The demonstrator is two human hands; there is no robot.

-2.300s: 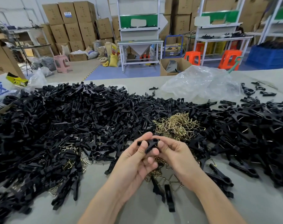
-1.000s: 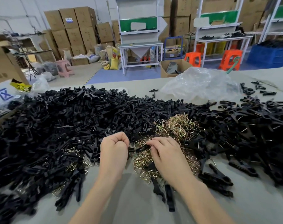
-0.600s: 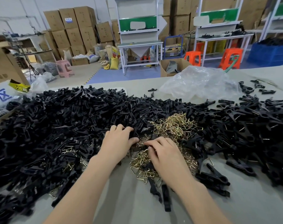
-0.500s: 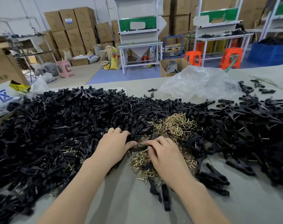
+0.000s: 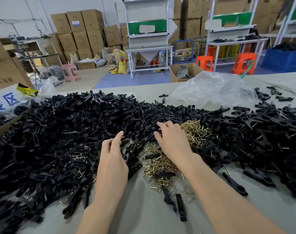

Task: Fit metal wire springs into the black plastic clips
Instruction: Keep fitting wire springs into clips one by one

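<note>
Black clips [image 5: 86, 129] under left hand [image 5: 112, 159], grasp unclear | right hand [image 5: 172, 141] splayed, holding nothing, springs [image 5: 198, 132] beside it | should pinch one clip, one untangled spring.

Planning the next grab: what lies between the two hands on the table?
In the head view, loose black clips and some brass wire springs lie between the left hand and right hand.
</note>
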